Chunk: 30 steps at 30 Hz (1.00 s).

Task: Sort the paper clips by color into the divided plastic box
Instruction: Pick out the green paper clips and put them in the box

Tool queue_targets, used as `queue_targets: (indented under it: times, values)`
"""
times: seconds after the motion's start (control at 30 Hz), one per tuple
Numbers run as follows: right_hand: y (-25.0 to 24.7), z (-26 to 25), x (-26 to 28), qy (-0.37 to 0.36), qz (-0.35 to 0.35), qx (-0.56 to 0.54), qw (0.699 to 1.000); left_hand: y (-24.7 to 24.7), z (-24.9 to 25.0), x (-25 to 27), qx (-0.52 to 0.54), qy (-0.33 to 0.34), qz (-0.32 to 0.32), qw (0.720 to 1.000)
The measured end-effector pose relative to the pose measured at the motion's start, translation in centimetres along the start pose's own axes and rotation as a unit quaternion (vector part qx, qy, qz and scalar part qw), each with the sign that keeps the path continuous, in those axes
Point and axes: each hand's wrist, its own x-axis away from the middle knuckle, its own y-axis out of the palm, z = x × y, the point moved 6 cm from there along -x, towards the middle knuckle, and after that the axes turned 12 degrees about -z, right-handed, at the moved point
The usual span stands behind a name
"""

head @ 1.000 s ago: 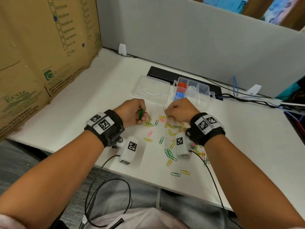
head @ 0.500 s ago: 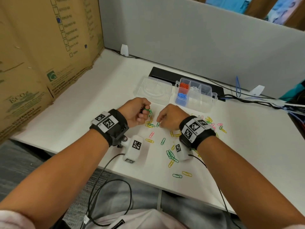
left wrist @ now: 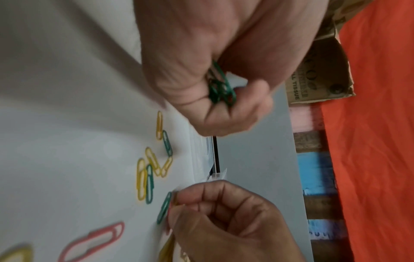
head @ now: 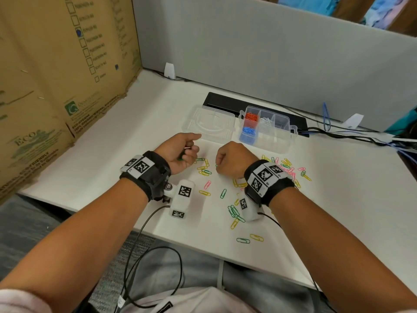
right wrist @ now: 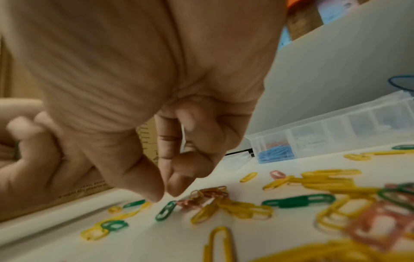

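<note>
My left hand [head: 180, 152] hovers over the white table [head: 135, 132], its curled fingers gripping a small bunch of green paper clips [left wrist: 220, 88]. Just to its right, my right hand [head: 230, 159] is curled, thumb and index tips [right wrist: 156, 193] pinched together directly above one green clip [right wrist: 165, 211] lying flat on the table. Loose yellow, green and pink clips [head: 234, 213] lie scattered under and around both wrists. The divided clear box [head: 291, 132] stands beyond the right hand, with orange-red clips [head: 251, 117], blue clips [head: 248, 131] and white clips [head: 266, 120] in separate compartments.
The box's clear lid [head: 209, 126] lies open to its left. A cardboard carton [head: 56, 86] walls the left side and a grey partition [head: 248, 53] the back. A black strip [head: 225, 102] and cables [head: 361, 132] run behind the box.
My right hand has moved left, off the middle of the pile, to a green clip close to my left hand. The left hand has kept its green clips.
</note>
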Motion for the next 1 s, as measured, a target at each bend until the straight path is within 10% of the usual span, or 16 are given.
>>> queue_targets:
  times: [0.13, 0.3, 0.43, 0.57, 0.7, 0.77, 0.87, 1.0]
  values:
    - [0.4, 0.3, -0.4, 0.017, -0.017, 0.02, 0.999, -0.7, 1.9, -0.1, -0.236, 0.013, 0.058, 0.97]
    - [0.9, -0.7, -0.6, -0.004, -0.017, 0.032, 0.999, 0.4, 3.6, -0.8, -0.62, -0.029, 0.1, 0.777]
    - [1.2, -1.1, -0.8, -0.009, -0.019, -0.004, 1.0, 0.8, 3.2, -2.3, -0.731, -0.055, 0.099, 0.673]
    - [1.2, -1.4, -1.2, -0.005, -0.023, 0.0, 1.0, 1.1, 3.0, -2.7, -0.763, -0.064, 0.099, 0.635]
    - [1.3, -1.6, -1.6, 0.013, -0.039, 0.03, 0.999, 0.6, 3.1, -2.6, -0.743, -0.072, 0.079, 0.661]
    - [1.3, -1.6, -1.5, 0.031, -0.059, 0.045, 0.997, 0.3, 3.3, -2.2, -0.663, -0.058, 0.068, 0.744]
    - [1.6, -1.7, -1.0, 0.043, -0.071, 0.061, 0.995, 0.2, 2.4, -1.3, -0.325, -0.024, 0.017, 0.945]
    - [2.1, -2.4, -0.1, 0.015, -0.056, 0.098, 0.994, 0.1, 0.6, -0.6, -0.062, -0.002, -0.032, 0.998]
